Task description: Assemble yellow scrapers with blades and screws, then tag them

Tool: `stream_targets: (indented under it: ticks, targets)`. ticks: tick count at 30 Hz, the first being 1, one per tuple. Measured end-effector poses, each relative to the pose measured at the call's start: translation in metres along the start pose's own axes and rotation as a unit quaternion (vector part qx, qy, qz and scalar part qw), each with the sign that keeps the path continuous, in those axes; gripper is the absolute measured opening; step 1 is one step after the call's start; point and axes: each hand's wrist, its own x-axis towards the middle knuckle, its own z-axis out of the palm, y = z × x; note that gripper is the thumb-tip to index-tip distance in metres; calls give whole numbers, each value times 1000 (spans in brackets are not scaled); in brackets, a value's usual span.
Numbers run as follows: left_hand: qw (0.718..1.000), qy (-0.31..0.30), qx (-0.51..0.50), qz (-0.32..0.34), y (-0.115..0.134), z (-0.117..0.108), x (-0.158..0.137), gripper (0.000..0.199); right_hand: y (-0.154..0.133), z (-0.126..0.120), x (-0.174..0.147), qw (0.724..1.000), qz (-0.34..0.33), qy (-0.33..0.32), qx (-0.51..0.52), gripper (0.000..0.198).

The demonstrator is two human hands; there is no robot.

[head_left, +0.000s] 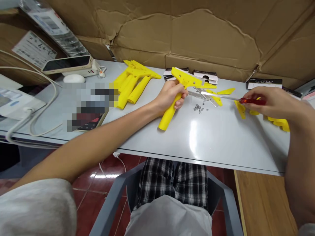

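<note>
My left hand is wrapped round the handle of a yellow plastic scraper, its wide head up and tilted to the right. Screws show in the head. Closed on the red handle of a screwdriver, my right hand is at the right side of the table. The thin shaft points left, towards the scraper head; whether its tip touches anything I cannot tell. Below the head lie a heap of small screws, metal blades and loose yellow plates.
Several yellow scrapers are piled left of my left hand. Small blade boxes line the cardboard at the back. More yellow pieces lie under my right hand. A phone, a white mouse and cables are at left.
</note>
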Motion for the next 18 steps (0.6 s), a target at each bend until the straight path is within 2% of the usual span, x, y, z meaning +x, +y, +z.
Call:
stream_targets:
  ticks: [2,7,12,15,18]
  targets:
    - [1000,-15,-11,10,1,-1,-2,19,-12,6,3,1000,-12,-27,-9,33]
    - [997,-67,-30,17,0,-2,-6,19,-24,35,19,993,-104,49,15,36]
    - [993,-114,-33,-14,0,0,-11,18,-42,42,19,990,-113,69,56,43]
    - [990,-128,-46,-21,0,2,-15,19,-73,32,7,969,-122,104,187,47]
    - [989,-137,-51,-26,0,3,-16,22,-107,26,0,910,-120,59,394,49]
